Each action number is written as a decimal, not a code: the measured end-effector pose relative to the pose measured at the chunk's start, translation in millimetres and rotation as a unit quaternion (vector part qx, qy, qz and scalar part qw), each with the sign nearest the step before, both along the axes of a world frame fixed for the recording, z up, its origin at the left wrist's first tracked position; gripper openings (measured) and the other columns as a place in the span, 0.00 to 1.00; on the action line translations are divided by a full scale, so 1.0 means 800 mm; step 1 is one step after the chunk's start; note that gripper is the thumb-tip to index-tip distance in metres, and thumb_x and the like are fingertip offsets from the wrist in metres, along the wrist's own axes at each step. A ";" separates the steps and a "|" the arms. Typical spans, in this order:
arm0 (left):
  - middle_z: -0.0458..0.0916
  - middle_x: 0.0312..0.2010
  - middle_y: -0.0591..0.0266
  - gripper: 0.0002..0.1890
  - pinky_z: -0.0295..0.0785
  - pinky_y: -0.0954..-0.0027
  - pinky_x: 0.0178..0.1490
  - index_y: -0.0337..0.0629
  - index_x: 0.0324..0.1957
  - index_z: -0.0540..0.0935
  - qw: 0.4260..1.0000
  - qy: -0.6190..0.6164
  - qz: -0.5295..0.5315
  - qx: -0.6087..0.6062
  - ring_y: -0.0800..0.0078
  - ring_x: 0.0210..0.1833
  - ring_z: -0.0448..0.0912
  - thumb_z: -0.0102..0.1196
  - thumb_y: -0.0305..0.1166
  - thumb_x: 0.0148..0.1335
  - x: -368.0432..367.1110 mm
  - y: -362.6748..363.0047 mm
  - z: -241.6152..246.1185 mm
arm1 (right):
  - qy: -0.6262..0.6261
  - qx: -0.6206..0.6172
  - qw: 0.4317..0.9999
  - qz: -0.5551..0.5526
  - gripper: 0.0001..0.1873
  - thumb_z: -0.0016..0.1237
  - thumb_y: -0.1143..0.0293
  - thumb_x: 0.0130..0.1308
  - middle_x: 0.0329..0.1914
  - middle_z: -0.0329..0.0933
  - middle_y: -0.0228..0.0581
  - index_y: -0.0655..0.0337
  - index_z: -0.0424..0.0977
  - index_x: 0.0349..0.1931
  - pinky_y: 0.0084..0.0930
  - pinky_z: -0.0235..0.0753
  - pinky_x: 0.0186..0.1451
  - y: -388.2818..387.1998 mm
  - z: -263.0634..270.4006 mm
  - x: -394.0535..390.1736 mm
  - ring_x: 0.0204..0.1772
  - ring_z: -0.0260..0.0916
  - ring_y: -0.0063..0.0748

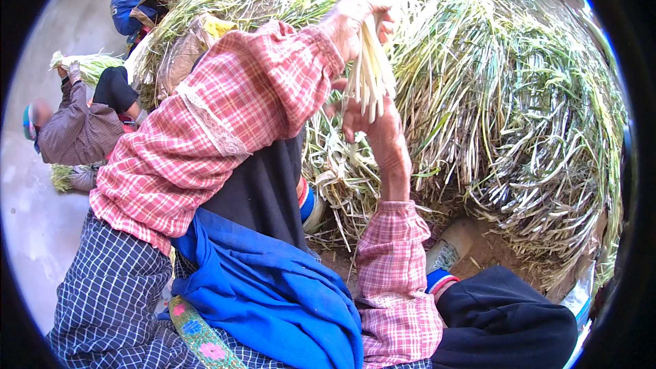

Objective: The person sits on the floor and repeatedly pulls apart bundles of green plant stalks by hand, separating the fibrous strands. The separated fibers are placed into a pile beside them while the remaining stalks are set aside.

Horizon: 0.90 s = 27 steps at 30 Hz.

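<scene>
My left hand (349,23) grips a bunch of pale, slender plant stalks (373,69) that look like garlic shoots or a similar green. Their whitish ends point down, while the tops vanish in bright glare. Just beneath those ends is my right hand (383,125), its fingers apart and partly behind the stalks. Whether it touches them is not plain. A large heap of long green stalks with pale ends (461,92) lies beyond and to the right of my hands. Looser, drier stalks (338,179) lie below them, between my legs.
Two people sit on the left, one in a brown checked top (82,130) holding up a green bunch (95,67), another in blue (128,10). A brown sack (179,56) rests beside my left sleeve. My shoe (446,251) stands on bare soil near the heap.
</scene>
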<state>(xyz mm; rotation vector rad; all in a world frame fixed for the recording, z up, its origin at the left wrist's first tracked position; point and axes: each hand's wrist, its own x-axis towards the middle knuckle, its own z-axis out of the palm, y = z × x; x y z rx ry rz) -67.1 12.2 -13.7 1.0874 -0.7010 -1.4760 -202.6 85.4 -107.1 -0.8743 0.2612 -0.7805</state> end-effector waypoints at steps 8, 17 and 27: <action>0.69 0.19 0.65 0.07 0.65 0.76 0.24 0.39 0.29 0.71 0.985 0.019 0.143 -0.095 0.76 0.20 0.66 0.52 0.30 0.60 0.039 -0.025 0.030 | 0.045 0.128 0.990 -0.025 0.15 0.45 0.59 0.65 0.11 0.54 0.17 0.57 0.69 0.22 0.13 0.47 0.18 0.008 -0.068 0.011 0.15 0.46 0.10; 0.70 0.25 0.66 0.07 0.65 0.77 0.29 0.41 0.37 0.72 0.968 0.009 0.077 -0.240 0.77 0.26 0.68 0.53 0.31 0.59 0.047 0.009 0.063 | 0.547 -0.348 0.744 -0.162 0.20 0.56 0.55 0.55 0.38 0.79 0.40 0.52 0.76 0.45 0.31 0.77 0.39 0.003 -0.106 0.006 0.36 0.78 0.32; 0.67 0.23 0.66 0.06 0.63 0.76 0.26 0.40 0.36 0.70 0.982 0.074 0.019 -0.170 0.76 0.24 0.67 0.52 0.27 0.58 0.026 0.009 0.045 | 0.626 -0.356 0.573 -0.391 0.18 0.52 0.59 0.57 0.41 0.76 0.42 0.52 0.70 0.46 0.48 0.69 0.44 -0.070 -0.161 -0.072 0.42 0.73 0.48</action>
